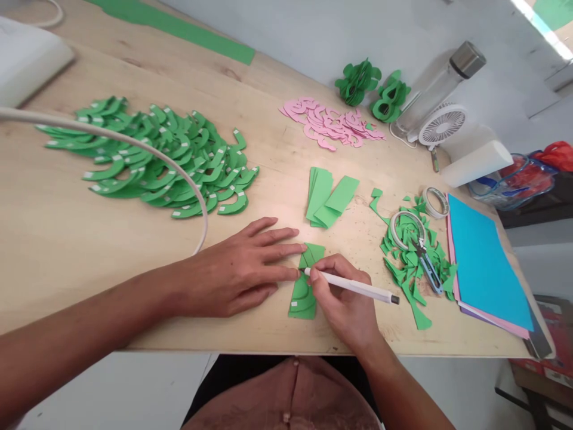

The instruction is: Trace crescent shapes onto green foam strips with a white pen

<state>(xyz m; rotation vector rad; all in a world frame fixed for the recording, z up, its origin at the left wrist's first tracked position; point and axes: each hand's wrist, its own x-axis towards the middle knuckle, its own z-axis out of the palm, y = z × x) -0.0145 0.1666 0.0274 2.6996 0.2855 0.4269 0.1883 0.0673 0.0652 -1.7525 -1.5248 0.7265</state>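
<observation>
My right hand (347, 298) grips a white pen (358, 285), its tip resting on a green paper strip (319, 252) near the table's front edge. On that strip lies a curved green cutout (306, 302) with a small white patch, and drawn lines show near the strip's top. My left hand (244, 266) lies flat with fingers spread, its fingertips touching the strip's left side. Beyond the hands sit several folded green paper strips (320, 194). Part of the cutout under the pen and fingers is hidden.
A large heap of green curved cutouts (165, 158) lies left, crossed by a white cable (147, 152). Pink cutouts (331, 122) lie at the back. Right are green scraps (416, 304), tape rolls (436, 202), a cutter (430, 269), blue sheets (487, 263) and a small fan (443, 126).
</observation>
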